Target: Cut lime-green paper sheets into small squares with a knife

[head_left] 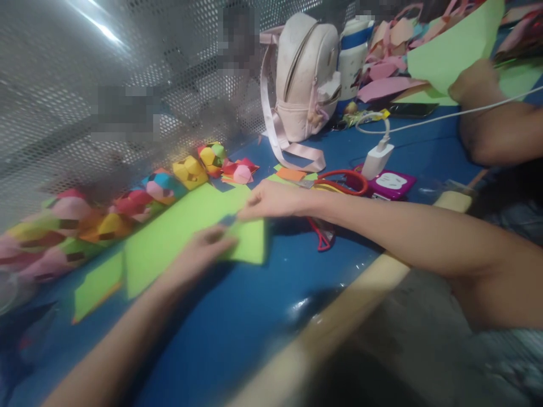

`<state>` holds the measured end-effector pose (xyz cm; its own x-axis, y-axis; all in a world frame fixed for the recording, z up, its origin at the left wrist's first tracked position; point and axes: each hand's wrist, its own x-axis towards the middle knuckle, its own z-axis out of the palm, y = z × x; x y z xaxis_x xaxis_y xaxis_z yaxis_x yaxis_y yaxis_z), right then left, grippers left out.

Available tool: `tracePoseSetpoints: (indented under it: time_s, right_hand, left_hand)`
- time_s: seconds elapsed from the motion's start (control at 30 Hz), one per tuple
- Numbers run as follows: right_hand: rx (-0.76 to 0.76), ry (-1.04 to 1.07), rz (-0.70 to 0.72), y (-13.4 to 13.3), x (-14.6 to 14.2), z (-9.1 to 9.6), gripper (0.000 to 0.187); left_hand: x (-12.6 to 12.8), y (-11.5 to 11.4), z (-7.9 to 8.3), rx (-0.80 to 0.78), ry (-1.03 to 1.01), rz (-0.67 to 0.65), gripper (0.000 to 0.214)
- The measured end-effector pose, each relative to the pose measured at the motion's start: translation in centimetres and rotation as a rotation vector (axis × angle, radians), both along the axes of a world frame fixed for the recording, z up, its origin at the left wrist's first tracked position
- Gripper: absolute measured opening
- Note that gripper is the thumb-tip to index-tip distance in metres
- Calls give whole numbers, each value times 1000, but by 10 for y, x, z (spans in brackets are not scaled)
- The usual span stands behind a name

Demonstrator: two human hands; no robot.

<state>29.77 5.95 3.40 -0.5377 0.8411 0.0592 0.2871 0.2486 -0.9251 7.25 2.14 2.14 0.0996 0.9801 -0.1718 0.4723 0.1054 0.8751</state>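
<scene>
Perforated metal wall (173, 34), blue tabletop (263, 305), bright green paper (173, 237) before us.
From the left, we see many-coloured folded-paper shapes (189, 171) along the wall, then our paper, plain and straight-edged, lying on the tabletop beneath both hands. The fingers of our left hand (207, 244) curl at it, blur hiding whether they grip; those of our right hand (274, 200) pinch it. Further right come a pale backpack (297, 73), a purple adapter (405, 183) and a co-worker's hand (477, 83).

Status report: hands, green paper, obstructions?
Left hand, right hand close together over green paper. Anything held: too blurred to tell. Red-handled scissors just beyond right forearm.
</scene>
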Motion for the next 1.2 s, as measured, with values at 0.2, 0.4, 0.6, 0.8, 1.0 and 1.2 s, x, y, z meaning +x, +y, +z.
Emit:
tracePoseSetpoints:
  time_s: [0.2,0.4,0.6,0.8,1.0,1.2]
  right_hand:
    - [-257,385,-56,4,-15,-16,24]
    - [-69,160,-145,-1,-19,-21,28]
    - [316,54,-147,-5,-16,-22,6]
    - [1259,-301,32,6,-8,-35,23]
    - [1315,-584,304,6,-15,-53,26]
    - [932,-688,429,-3,-10,-37,14]
  left_hand:
    - [32,-7,-3,161,-390,242,40]
    - [36,-8,-15,132,-526,307,37]
    - [34,0,-27,248,-482,129,31]
    - [-8,9,-20,834,114,-107,25]
    - [-35,-4,-32,861,597,-523,23]
    - [-32,-17,-39,833,719,-619,27]
